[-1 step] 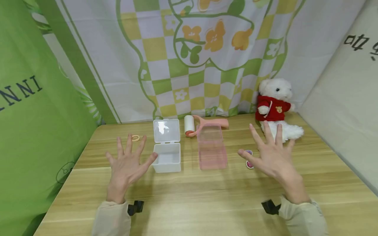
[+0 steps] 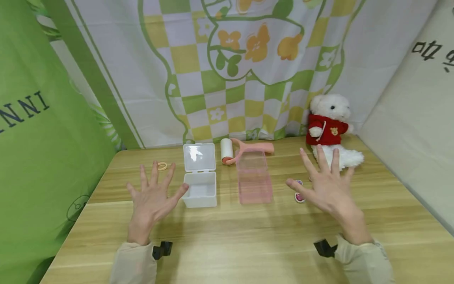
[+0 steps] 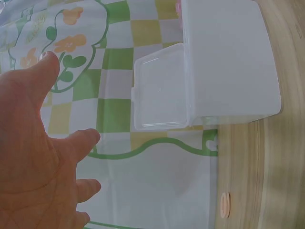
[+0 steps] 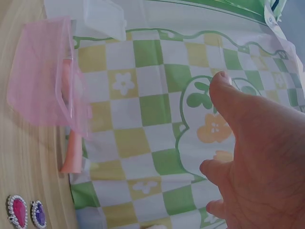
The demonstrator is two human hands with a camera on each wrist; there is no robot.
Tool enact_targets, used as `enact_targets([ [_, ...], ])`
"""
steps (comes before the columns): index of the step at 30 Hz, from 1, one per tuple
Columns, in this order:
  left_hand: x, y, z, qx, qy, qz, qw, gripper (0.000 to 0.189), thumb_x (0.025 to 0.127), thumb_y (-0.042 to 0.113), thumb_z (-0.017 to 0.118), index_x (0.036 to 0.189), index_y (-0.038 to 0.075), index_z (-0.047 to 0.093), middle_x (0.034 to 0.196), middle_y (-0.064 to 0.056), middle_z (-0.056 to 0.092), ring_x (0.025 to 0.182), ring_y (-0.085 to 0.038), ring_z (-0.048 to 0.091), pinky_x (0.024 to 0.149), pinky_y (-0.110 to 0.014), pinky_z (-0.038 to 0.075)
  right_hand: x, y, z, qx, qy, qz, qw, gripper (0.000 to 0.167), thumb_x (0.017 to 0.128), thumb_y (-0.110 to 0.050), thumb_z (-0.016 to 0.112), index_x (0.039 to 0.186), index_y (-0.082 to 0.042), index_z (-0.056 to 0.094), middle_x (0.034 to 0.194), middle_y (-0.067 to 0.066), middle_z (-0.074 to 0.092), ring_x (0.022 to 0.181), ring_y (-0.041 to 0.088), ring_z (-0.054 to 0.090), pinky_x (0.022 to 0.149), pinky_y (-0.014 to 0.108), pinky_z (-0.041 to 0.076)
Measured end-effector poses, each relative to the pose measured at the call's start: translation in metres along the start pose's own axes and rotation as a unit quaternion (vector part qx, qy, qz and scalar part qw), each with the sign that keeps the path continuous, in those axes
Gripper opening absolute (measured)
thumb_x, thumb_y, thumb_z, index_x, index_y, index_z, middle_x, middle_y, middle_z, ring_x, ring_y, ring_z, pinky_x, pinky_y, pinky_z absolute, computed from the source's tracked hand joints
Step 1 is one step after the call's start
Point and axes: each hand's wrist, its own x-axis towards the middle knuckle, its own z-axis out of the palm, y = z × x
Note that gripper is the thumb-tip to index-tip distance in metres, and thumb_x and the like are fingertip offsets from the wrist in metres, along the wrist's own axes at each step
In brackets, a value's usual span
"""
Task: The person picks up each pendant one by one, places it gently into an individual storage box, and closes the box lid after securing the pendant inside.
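Note:
My left hand point(image 2: 150, 205) is held up over the left of the table with its fingers spread, holding nothing. Just right of its thumb stands a clear white plastic box point(image 2: 200, 195), its lid point(image 2: 199, 157) tipped back. A small pale orange ring point(image 2: 162, 166) lies beyond the fingertips. My right hand point(image 2: 331, 193) hovers on the other side, fingers spread and nothing in it. Close to its thumb are a pink gem point(image 4: 18, 211) and a purple gem point(image 4: 39, 213), both with beaded rims. Between the hands sits a see-through pink box point(image 2: 255, 191), also with its lid back.
A lint roller point(image 2: 227, 152) with a pink handle lies behind the boxes. At the back right corner sits a white plush bear point(image 2: 331, 108) in a red hoodie. Patterned cloth point(image 2: 253, 90) hangs along the table's back edge, and a green cloth point(image 2: 42, 150) hangs on the left.

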Motion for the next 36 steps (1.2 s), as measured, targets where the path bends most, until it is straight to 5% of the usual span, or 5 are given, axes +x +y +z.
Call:
enact_targets([
  [9, -0.002, 0.003, 0.002, -0.019, -0.005, 0.001, 0.9998, 0.081, 0.091, 0.073, 0.025, 0.155, 0.026, 0.012, 0.158, -0.019, -0.008, 0.137, -0.05, -0.017, 0.093, -0.08, -0.006, 0.0, 0.004, 0.0, 0.016, -0.003, 0.002, 0.9999, 0.087, 0.09, -0.068, 0.04, 0.155, -0.021, 0.006, 0.157, 0.024, -0.008, 0.135, 0.052, -0.022, 0.087, 0.085, -0.005],
  [14, 0.005, -0.005, 0.011, -0.146, -0.005, 0.026, 0.9888, 0.078, 0.096, 0.058, 0.04, 0.154, 0.011, 0.016, 0.156, -0.025, 0.011, 0.14, -0.05, 0.006, 0.104, -0.073, 0.012, 0.006, 0.003, 0.006, 0.046, -0.009, -0.013, 0.9988, 0.085, 0.092, -0.061, 0.046, 0.155, -0.013, 0.014, 0.155, 0.029, 0.005, 0.135, 0.058, -0.008, 0.091, 0.084, 0.003],
  [20, 0.024, -0.013, 0.043, -0.345, -0.027, -0.011, 0.9381, 0.075, 0.094, 0.037, 0.06, 0.148, -0.003, 0.026, 0.147, -0.029, 0.032, 0.129, -0.047, 0.038, 0.103, -0.055, 0.036, 0.02, 0.018, 0.026, 0.132, 0.027, -0.068, 0.9885, 0.064, 0.089, -0.031, 0.068, 0.134, 0.009, 0.046, 0.13, 0.035, 0.048, 0.112, 0.05, 0.049, 0.091, 0.063, 0.04],
  [28, 0.04, -0.015, 0.076, -0.558, -0.082, -0.057, 0.8236, 0.079, 0.086, 0.014, 0.07, 0.149, -0.001, 0.025, 0.151, -0.026, 0.027, 0.134, -0.045, 0.031, 0.101, -0.052, 0.04, 0.042, 0.058, 0.061, 0.157, -0.027, -0.043, 0.9863, 0.047, 0.088, -0.018, 0.068, 0.121, 0.013, 0.056, 0.109, 0.034, 0.061, 0.089, 0.044, 0.062, 0.078, 0.054, 0.049],
  [36, 0.039, -0.025, 0.084, -0.588, -0.11, -0.016, 0.801, 0.081, 0.083, 0.004, 0.071, 0.15, 0.004, 0.025, 0.148, -0.023, 0.034, 0.127, -0.042, 0.042, 0.092, -0.038, 0.046, 0.051, 0.064, 0.072, 0.183, -0.031, -0.03, 0.9822, 0.037, 0.085, -0.013, 0.07, 0.112, 0.011, 0.063, 0.101, 0.029, 0.066, 0.09, 0.042, 0.063, 0.079, 0.052, 0.049],
])
